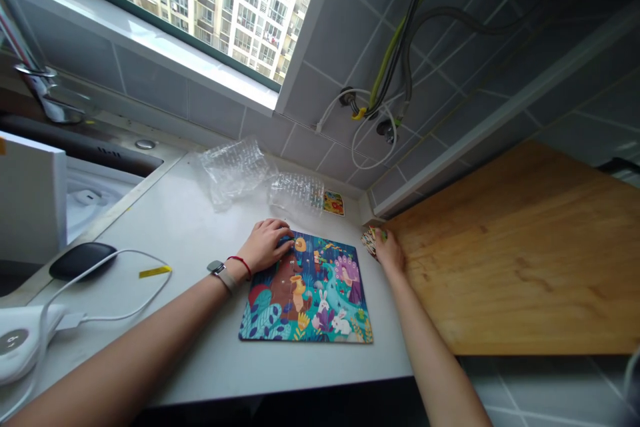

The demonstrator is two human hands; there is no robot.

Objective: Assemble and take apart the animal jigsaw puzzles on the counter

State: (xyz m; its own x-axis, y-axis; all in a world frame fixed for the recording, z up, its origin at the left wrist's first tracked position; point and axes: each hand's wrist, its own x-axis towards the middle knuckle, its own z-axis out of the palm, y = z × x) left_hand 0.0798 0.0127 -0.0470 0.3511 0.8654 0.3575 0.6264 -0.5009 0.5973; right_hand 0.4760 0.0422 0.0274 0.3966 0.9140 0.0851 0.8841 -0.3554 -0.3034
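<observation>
Two hands occupied: left hand (pixel 267 245) lay curled on jigsaw puzzle (pixel 306 293), likely steadying it, any pinched piece hidden; right hand (pixel 389 252) clenched patterned pieces (pixel 370 241), kept ready at puzzle edge.

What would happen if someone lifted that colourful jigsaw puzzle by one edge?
The jigsaw puzzle looks thin and flat, so it is probably light. Its cut pieces would likely sag or drop out if lifted by one edge, unless a stiff backing lies hidden beneath.

Colourful animal jigsaw puzzle (pixel 305 293), lying flat, loose pieces (pixel 370 241) just beside it
</observation>
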